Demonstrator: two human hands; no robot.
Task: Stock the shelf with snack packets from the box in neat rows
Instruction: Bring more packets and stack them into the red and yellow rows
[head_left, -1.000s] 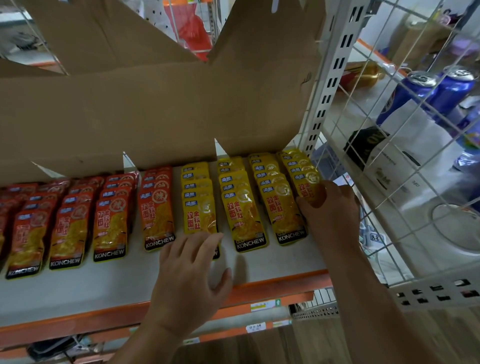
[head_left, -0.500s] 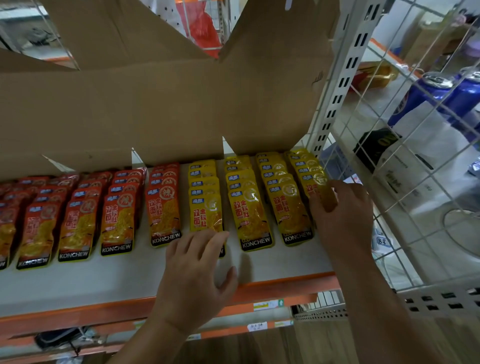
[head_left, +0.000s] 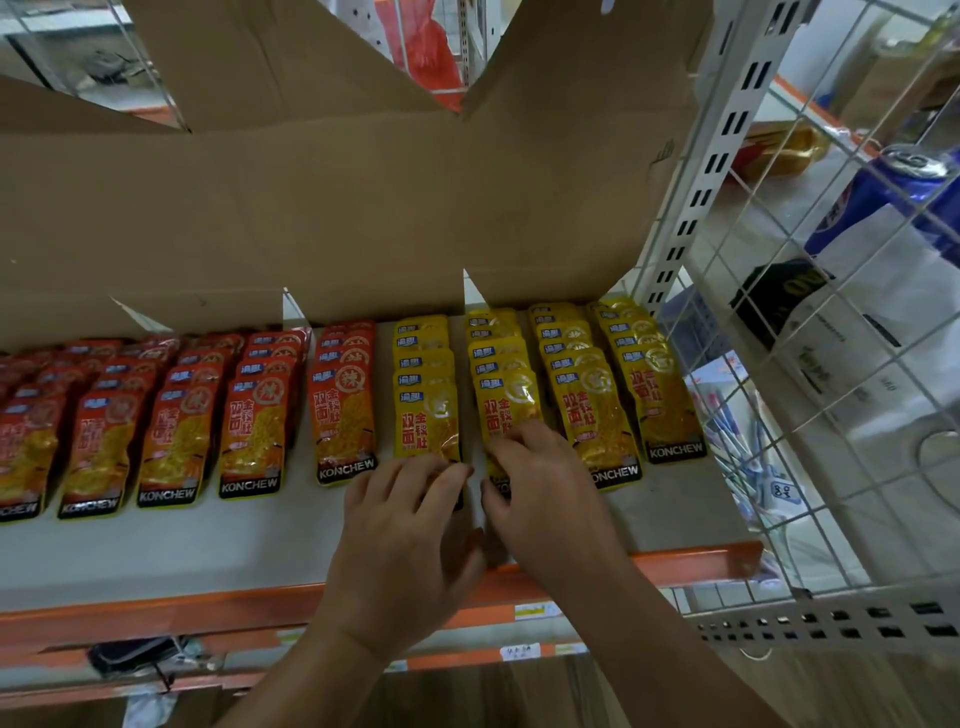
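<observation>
Rows of overlapping snack packets lie on the white shelf (head_left: 182, 551) with its orange front lip. Red packets (head_left: 254, 431) fill the left rows and yellow packets (head_left: 597, 410) the right ones. My left hand (head_left: 405, 530) lies with its fingers over the bottom of the front packet in the first yellow row (head_left: 426, 415). My right hand (head_left: 545, 493) is close beside it, fingertips bent down onto the lower part of the front packet in the second yellow row (head_left: 506, 410). Both packets' lower edges are hidden. The open cardboard box (head_left: 337, 208) stands behind the rows.
A white slotted upright (head_left: 717, 171) and a wire grid panel (head_left: 831, 415) close off the shelf's right end. Behind the grid are blue cans (head_left: 883, 192) and white packs. Price tags sit on the orange rail (head_left: 530, 610) below.
My right hand has moved left from the rightmost yellow row to the second yellow row. My left hand has slid forward onto the first yellow row's front packet.
</observation>
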